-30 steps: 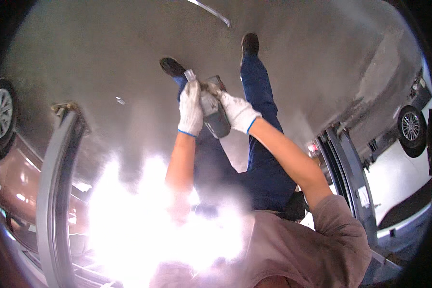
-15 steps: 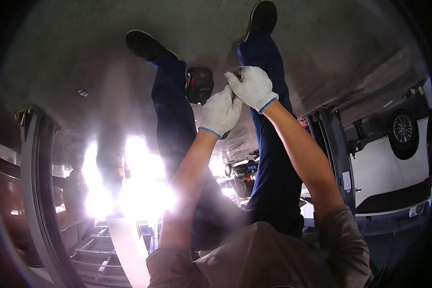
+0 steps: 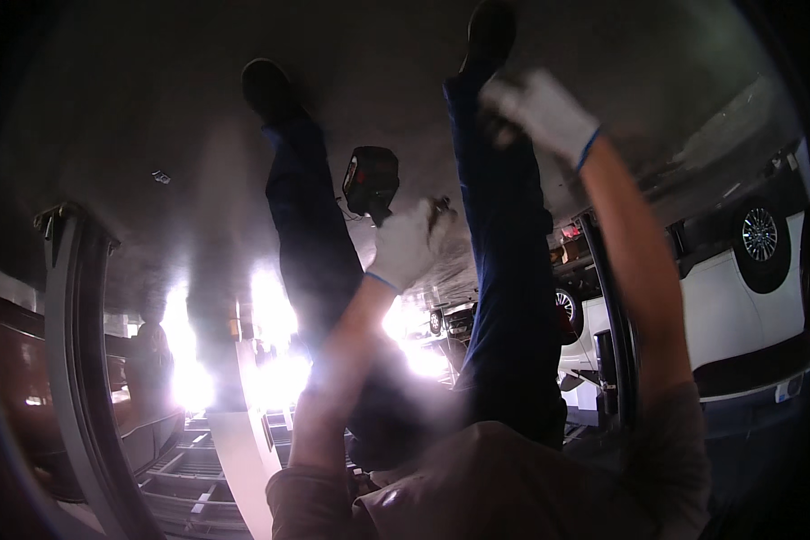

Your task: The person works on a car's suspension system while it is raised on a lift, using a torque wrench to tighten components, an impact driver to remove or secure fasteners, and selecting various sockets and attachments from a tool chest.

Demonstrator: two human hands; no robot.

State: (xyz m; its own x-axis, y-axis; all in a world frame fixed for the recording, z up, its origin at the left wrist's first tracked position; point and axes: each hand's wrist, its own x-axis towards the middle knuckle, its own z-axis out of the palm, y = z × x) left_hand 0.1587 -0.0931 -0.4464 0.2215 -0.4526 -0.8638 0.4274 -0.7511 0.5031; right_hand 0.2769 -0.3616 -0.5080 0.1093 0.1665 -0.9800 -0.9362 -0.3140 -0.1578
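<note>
My left hand (image 3: 405, 245), in a white knit glove with a blue cuff edge, is closed on a cordless power tool. Its black-and-red battery end (image 3: 372, 180) juts out beyond the glove, while most of the body is hidden by the hand. A small dark part shows at the left fingertips; I cannot tell whether it belongs to the tool. Up and to the right, apart from the tool, my gloved right hand (image 3: 549, 112) is over the far part of my right leg. Motion smears its fingers, and something dark blurs beside them.
My legs in dark blue trousers (image 3: 504, 243) stretch toward the far side. Grey posts (image 3: 72, 333) stand at left and right. A white car (image 3: 747, 315) is at the right, a reddish-brown vehicle (image 3: 18, 378) at the left. A small scrap (image 3: 160, 177) lies on the floor.
My right hand has moved away from the left, up and to the right. The left hand with the power tool has shifted slightly down. The view has darkened.
</note>
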